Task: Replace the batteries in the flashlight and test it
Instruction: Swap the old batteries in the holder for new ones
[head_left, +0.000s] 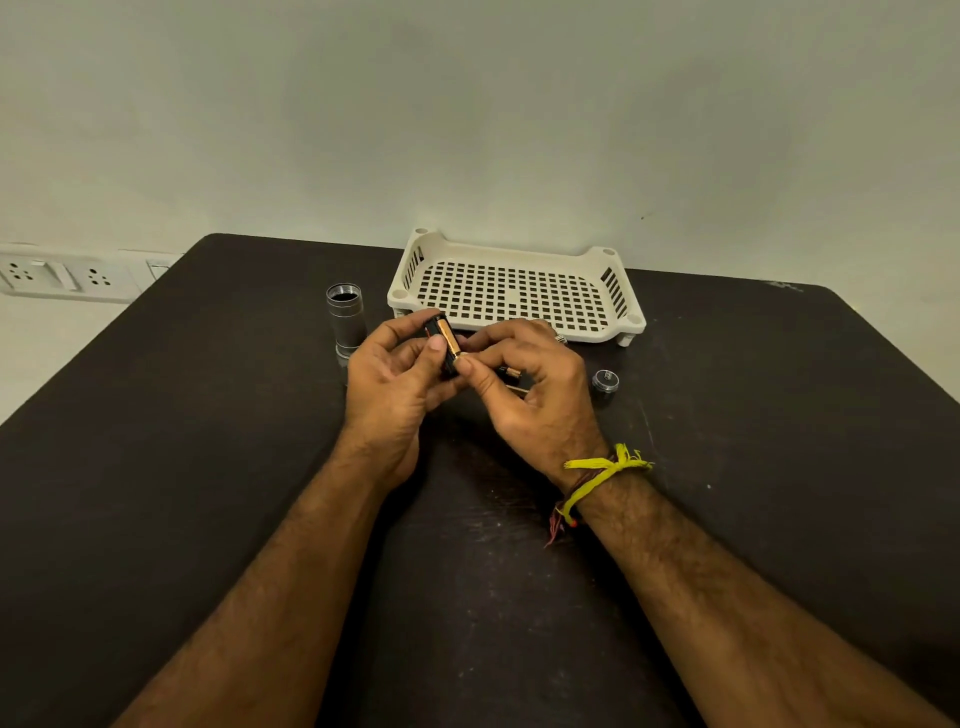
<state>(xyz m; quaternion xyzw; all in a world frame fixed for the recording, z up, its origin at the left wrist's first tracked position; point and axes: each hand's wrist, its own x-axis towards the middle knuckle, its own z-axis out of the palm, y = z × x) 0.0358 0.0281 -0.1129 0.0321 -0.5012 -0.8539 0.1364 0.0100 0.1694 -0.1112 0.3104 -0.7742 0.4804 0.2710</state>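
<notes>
While both hands meet above the middle of the tabletop, the left hand grips the black battery holder, its long axis running toward the far edge. The right hand pinches the near end of a copper-coloured battery lying along that holder. Left of both hands, nearest the left one, the flashlight body stands upright, open end up. The end cap sits to the right.

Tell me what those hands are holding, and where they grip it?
A black battery holder with a copper-topped battery in it. The left hand wraps around its side; the right hand pinches its lower end.
</notes>
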